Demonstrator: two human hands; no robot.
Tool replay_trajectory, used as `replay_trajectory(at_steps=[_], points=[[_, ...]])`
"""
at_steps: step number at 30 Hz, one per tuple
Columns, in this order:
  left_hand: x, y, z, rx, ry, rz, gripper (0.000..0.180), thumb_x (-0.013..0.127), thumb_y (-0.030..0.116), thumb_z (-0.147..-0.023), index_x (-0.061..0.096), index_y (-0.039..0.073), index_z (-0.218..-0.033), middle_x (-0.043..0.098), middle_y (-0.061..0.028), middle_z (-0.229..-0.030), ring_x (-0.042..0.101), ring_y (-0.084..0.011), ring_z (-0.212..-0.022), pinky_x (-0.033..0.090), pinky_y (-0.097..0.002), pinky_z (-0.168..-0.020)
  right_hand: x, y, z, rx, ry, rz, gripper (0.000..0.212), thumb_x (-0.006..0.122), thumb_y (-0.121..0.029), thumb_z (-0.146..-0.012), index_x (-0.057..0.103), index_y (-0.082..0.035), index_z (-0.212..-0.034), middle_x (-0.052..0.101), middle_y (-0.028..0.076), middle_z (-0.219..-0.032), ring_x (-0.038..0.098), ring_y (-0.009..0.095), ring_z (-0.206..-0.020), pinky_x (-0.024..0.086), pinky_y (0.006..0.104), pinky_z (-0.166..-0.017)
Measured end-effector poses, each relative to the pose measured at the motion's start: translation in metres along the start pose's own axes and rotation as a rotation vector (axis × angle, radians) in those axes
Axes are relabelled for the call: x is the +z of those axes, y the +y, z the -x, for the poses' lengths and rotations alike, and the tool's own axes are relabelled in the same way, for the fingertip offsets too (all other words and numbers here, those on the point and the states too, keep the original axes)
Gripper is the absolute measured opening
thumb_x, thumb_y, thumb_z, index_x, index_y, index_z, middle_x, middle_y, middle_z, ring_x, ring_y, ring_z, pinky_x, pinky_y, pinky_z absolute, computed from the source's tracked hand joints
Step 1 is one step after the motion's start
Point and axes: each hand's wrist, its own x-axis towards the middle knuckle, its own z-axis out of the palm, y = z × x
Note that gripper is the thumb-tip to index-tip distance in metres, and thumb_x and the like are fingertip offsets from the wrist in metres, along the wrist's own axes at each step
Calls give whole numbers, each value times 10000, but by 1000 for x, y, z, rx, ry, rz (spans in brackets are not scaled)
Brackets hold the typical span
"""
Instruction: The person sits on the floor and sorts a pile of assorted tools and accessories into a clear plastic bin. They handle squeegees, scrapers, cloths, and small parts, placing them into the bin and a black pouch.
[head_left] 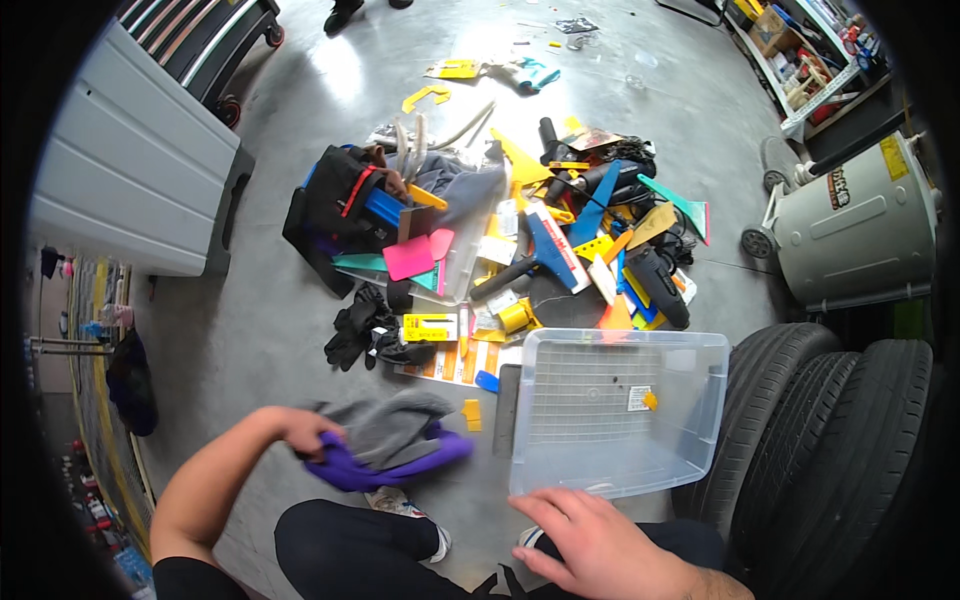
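The left hand (305, 432) is gripping a bundle of cloths (395, 440) — grey over purple — low above the floor, just left of the clear bin (620, 410). The right hand (590, 535) is resting open near the bin's near rim. A loose end is trailing by the pile of tools (530, 240) farther off — it could snag and drag pieces.

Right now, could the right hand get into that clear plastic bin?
Probably yes. The right hand rests just below the clear plastic bin, which stands open-topped and almost empty, with nothing between them.
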Motion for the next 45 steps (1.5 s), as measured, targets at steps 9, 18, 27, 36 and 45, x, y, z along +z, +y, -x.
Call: replay_trajectory(at_steps=[9,18,27,36,45], points=[[-18,-123,-36,-510,97,-490,684,881,273,-814,761,246,-1486,766,-86,-1488,734,-324,-1324,617,-505,-1052,11,12,23,14,-38,29,574,795,-220,-1027,626,6,-1526,672,254,-1368,658,470,-1252,542,525,-1083],[-105,21,-148,-83,1183,-531,775,894,112,-800,689,312,-1519,530,-106,-1710,533,-396,-1551,525,-591,-1192,36,1,25,51,-208,75,559,796,-227,-1022,634,8,-1502,671,238,-1313,663,458,-1212,545,528,-1057],[31,-207,-69,-370,1063,-724,523,813,218,-896,755,184,-1415,690,-128,-1464,643,-401,-1410,513,-598,-1143,46,50,21,339,-151,51,542,773,-223,-1034,639,2,-1509,697,261,-1342,680,493,-1246,556,551,-1081],[-115,26,-141,347,1444,-698,481,800,63,-866,734,138,-1336,680,-131,-1287,661,-364,-1242,559,-499,-1033,54,55,-5,245,-204,115,607,685,-460,-1146,619,-32,-1571,728,217,-1276,745,418,-1182,619,509,-1030],[-125,123,-204,155,1226,-284,850,967,413,-834,632,118,-1557,719,-146,-1399,690,-355,-1342,544,-550,-1115,65,16,11,102,-84,83,528,757,-297,-1056,640,-20,-1491,686,220,-1221,694,421,-1147,566,534,-992]])
